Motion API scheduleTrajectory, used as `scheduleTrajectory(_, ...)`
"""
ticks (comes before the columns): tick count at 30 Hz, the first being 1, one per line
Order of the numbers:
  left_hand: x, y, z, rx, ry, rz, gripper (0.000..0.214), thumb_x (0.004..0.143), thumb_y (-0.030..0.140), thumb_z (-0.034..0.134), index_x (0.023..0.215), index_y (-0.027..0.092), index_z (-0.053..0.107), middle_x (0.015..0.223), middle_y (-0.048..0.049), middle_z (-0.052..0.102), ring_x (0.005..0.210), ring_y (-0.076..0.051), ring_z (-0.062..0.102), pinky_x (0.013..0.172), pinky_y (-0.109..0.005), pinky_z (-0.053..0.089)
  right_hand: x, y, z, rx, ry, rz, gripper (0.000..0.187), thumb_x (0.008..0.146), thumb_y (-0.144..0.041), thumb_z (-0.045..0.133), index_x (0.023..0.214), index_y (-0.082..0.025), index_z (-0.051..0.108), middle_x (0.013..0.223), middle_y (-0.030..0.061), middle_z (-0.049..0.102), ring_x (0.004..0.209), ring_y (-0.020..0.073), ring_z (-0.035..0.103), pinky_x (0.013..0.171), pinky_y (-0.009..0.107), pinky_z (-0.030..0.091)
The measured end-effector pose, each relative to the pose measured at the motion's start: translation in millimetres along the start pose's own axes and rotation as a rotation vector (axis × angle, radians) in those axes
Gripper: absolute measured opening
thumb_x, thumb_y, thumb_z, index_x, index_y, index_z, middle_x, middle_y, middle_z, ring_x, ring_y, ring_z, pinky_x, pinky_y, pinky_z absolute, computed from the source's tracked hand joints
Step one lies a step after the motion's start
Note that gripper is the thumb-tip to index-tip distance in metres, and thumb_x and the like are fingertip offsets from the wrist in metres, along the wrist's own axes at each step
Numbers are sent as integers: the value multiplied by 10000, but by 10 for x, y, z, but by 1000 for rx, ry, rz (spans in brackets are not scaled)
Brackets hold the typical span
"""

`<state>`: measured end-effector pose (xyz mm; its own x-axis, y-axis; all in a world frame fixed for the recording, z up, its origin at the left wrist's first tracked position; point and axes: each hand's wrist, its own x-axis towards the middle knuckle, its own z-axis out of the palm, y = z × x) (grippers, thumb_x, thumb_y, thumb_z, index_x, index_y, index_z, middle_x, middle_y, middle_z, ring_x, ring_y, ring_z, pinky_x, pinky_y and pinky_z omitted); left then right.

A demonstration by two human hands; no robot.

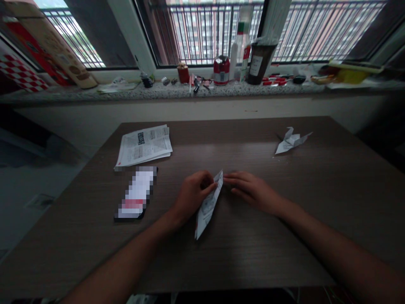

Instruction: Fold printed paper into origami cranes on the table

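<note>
A narrow, pointed piece of folded printed paper [209, 209] stands tilted over the middle of the table. My left hand [193, 192] grips its upper left side, the thumb pressed on the paper's face and the fingers curled behind it. On the other side, my right hand [253, 190] has its fingers stretched toward the paper's upper tip. The fingertips are at that edge; whether they touch it, I cannot make out. A folded paper crane [290, 141] rests at the back right of the table.
Folded printed sheets [145, 145] lie at the back left, with a phone [136, 194], its screen blurred, in front of them. Behind the brown table [284, 253], a stone windowsill [126, 96] carries a red can [221, 71], bottles, a dark container [260, 63] and small tools.
</note>
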<state>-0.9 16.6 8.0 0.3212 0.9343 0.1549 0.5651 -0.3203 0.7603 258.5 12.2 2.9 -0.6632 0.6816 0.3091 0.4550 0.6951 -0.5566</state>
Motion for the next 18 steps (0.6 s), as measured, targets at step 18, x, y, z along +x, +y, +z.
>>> scheduleTrajectory(18, -154, -30, 42, 402, -117, 300, 370, 954, 305, 719, 1309, 202, 696, 1380, -114, 647, 1251, -300, 616, 1072, -476, 511, -19, 141, -41, -289, -141, 35, 447, 1091, -326, 472, 1536, -294, 501, 1586, 36, 515, 1481, 257, 456, 1229, 554, 363)
